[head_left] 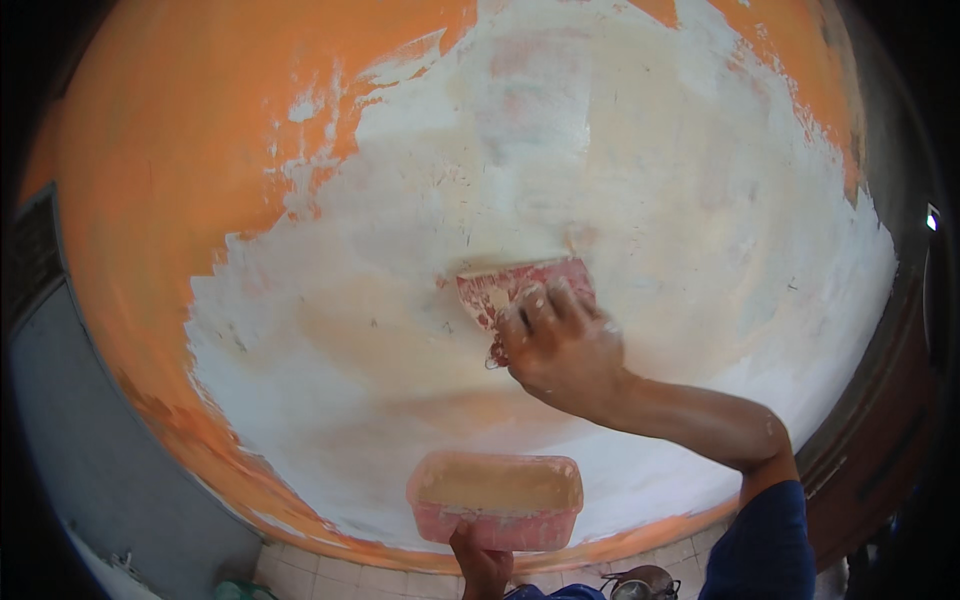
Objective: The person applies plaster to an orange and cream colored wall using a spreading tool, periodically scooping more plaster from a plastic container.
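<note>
My right hand (562,345) is closed around a red putty spreader (480,292) smeared with pale filler. The spreader's long upper edge lies against the wall, in the middle of a broad whitish coated patch (400,250). Below, my left hand (483,562) grips a pink rectangular plastic tub (495,528) from underneath, with the thumb up on its front side. Pale putty (490,487) is inside the tub, and its outer wall is streaked with the same stuff. Most of my left fingers are hidden beneath the tub.
Orange paint (170,130) shows around the coated patch at the left and top right. A grey panel (110,430) stands at the left, and a dark surface (890,120) borders the wall at the right. Floor tiles (340,572) and a round container (645,580) lie below.
</note>
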### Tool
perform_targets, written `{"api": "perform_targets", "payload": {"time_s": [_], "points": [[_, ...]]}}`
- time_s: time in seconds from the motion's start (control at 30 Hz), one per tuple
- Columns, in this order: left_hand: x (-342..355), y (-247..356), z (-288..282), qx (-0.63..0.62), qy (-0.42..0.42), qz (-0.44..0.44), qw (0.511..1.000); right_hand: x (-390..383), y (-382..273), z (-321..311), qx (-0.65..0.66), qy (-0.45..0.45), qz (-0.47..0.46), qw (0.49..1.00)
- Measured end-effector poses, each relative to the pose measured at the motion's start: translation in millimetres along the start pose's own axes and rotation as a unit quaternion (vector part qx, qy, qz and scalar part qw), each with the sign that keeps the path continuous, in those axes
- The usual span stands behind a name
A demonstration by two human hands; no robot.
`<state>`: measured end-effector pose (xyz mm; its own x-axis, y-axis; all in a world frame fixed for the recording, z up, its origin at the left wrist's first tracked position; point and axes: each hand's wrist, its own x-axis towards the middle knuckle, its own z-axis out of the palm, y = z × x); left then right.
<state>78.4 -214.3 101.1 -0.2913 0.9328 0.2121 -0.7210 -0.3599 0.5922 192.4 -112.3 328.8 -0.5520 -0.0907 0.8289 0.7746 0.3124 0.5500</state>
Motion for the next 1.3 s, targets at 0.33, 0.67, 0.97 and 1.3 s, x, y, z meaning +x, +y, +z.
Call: {"api": "perform_targets", "payload": {"time_s": [0.33,0.67,0.97,1.3], "points": [[5.0,-2.5,8.1,-0.029,0.019,0.019,0.999,99.3,130.6,18.3,-0.161,0.118,0.082,0.976],[9.5,4.1,9.6,0.039,-0.020,0.056,0.997,3.1,30.2,-31.1,-0.016,0.066,-0.021,0.998],[5.9,5.6,21.2,-0.022,-0.010,0.041,0.999,97.4,72.4,57.9,-0.200,0.130,-0.011,0.971],[0.4,10.6,13.6,-0.020,0.009,0.022,1.000,19.0,-1.4,-1.1,0.027,-0.008,-0.032,0.999]]}}
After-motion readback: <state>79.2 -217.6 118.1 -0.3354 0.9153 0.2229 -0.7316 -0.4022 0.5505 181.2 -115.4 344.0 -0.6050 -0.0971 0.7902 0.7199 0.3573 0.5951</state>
